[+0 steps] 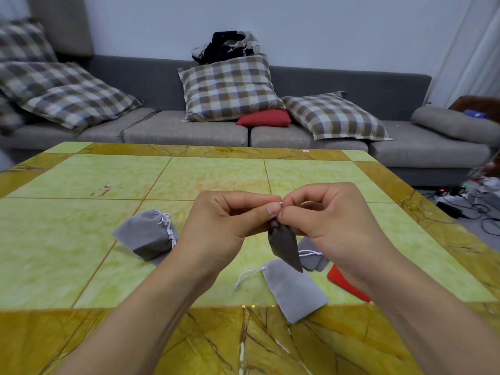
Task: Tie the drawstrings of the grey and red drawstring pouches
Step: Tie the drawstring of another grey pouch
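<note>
- Above the middle of the marble-patterned table (189, 174), a dark grey drawstring pouch (284, 249) hangs by its gathered neck, clear of the tabletop, its body pointing down and toward the viewer.
- Pinched at that neck, the left hand (230, 220) and right hand (332, 215) meet fingertip to fingertip, each clenched on the white cord (280, 203), of which only a small bit shows between them.
- Judging from this, the knot on this pouch is being formed or snugged; whether it is closed yet is hidden by the fingers.
- To do it well, keep the neck bunched tight, pull both cord ends evenly and outward, and seat the knot right against the fabric so it cannot slip.
- Just below lie a flat light grey pouch (296, 290) with a loose cord, another grey pouch (311, 255) partly hidden by the right wrist, and a red pouch (345, 284) beside it.
- Further left sits a plump grey pouch (146, 236), its cord apparently already tied.
- Beyond the table stands a grey sofa (184, 131) with checked cushions (230, 87).
</note>
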`<state>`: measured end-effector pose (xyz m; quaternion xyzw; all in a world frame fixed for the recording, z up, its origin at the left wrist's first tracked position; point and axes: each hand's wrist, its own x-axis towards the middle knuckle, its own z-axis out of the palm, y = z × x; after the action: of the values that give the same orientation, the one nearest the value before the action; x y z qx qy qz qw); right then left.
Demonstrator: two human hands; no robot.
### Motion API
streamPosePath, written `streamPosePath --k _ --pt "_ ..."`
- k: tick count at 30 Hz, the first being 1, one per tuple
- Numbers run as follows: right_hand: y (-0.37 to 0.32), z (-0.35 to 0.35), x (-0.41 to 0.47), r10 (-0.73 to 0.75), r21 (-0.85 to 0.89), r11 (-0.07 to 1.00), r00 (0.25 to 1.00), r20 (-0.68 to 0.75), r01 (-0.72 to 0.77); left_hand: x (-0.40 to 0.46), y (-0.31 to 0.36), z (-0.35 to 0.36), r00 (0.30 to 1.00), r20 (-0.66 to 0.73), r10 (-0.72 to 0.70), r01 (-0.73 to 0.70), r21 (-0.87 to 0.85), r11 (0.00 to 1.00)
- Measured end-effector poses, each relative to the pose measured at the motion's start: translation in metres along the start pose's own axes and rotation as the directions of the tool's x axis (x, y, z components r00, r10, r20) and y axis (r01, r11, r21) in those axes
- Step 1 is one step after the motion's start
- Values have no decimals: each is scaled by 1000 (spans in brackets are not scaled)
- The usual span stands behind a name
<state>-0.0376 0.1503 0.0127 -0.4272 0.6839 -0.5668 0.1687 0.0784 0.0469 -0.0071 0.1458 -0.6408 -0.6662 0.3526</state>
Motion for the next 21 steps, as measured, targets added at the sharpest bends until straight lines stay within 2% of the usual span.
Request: streamPosePath --k 6,10,18,21 --pt "-1 2 0 -2 92 996 1000 23 0 0 -3 5 993 -57 102 -101 29 994" --pt "0 4 0 18 178 984 1000 7 -19 -1 -6 8 989 -104 102 -100 25 995" --pt "1 5 -1 -15 127 992 996 -88 26 0 -7 6 979 -146 143 -120 159 980" --pt "2 6 -1 47 188 982 993 -107 -26 0 -9 6 977 -182 115 -99 94 991"
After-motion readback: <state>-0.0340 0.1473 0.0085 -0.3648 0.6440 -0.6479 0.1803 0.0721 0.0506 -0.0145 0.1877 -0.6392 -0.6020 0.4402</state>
